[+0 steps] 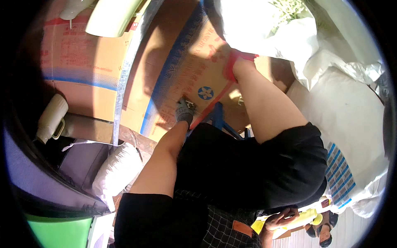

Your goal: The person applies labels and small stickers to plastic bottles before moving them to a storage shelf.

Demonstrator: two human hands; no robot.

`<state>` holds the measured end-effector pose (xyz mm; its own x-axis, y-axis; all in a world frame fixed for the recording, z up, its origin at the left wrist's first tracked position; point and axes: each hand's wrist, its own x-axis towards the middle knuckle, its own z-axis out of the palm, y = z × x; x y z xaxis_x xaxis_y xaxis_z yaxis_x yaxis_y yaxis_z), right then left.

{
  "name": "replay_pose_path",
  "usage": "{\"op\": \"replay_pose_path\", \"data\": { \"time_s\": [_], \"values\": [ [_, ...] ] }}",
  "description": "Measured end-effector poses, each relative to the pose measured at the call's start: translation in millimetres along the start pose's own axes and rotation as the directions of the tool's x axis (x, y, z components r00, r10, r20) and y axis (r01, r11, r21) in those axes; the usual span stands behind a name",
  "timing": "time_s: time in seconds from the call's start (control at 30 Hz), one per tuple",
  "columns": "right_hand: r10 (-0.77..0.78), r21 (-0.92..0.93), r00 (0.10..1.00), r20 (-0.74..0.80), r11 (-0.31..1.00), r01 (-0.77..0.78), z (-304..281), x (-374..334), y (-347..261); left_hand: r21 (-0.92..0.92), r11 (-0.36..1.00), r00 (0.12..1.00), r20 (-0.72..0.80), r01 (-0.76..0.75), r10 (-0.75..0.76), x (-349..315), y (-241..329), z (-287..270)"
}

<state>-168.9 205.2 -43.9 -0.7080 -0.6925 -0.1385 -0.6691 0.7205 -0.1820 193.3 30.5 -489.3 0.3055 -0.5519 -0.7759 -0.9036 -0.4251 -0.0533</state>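
Note:
My left hand (185, 111) wears a grey glove and reaches low over printed cardboard (165, 78). Its fingers look curled at a small dark thing with pale marks, too small to name. On the right, a bare limb (273, 99) runs from a black hem to a bright pink covering (231, 68), close to the cardboard's red stripe; no fingers show there. Black cloth (248, 173) fills the middle. At the lower right, a bare hand (279, 220) curls around a dark object beside yellow things (308, 217); whose hand it is, I cannot tell.
Blue stool legs (217, 115) stand ahead of the black cloth. White plastic (264, 25) with green strands (287, 10) lies at the upper right, above a large white sack (343, 111). At left are a cream jug (53, 115) and a white bag (118, 169). Another person (324, 231) appears lower right.

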Motion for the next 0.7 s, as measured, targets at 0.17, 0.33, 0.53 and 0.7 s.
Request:
{"op": "replay_pose_path", "data": {
  "time_s": [0.17,0.33,0.53,0.7],
  "values": [
    [-0.024,0.012,1.000,0.007,1.000,0.024,2.3,-10.3,28.4,0.156,0.982,0.985,0.149,-0.107,0.083,20.6,-9.0,-18.9],
    [-0.049,0.094,0.989,-0.140,0.994,0.063,17.8,-18.2,35.7,-0.072,0.721,0.717,0.079,-0.689,0.692,7.6,96.1,-65.9],
    [0.031,0.204,0.988,-0.151,0.979,0.001,23.7,-7.5,17.7,0.412,0.112,0.339,0.532,-0.904,0.775,-23.2,210.5,-51.3],
    [-0.072,0.338,0.982,-0.174,0.932,0.128,35.1,-16.9,34.3,0.438,0.100,0.383,0.625,-0.893,0.680,-12.4,222.3,-22.6]
  ]
}}
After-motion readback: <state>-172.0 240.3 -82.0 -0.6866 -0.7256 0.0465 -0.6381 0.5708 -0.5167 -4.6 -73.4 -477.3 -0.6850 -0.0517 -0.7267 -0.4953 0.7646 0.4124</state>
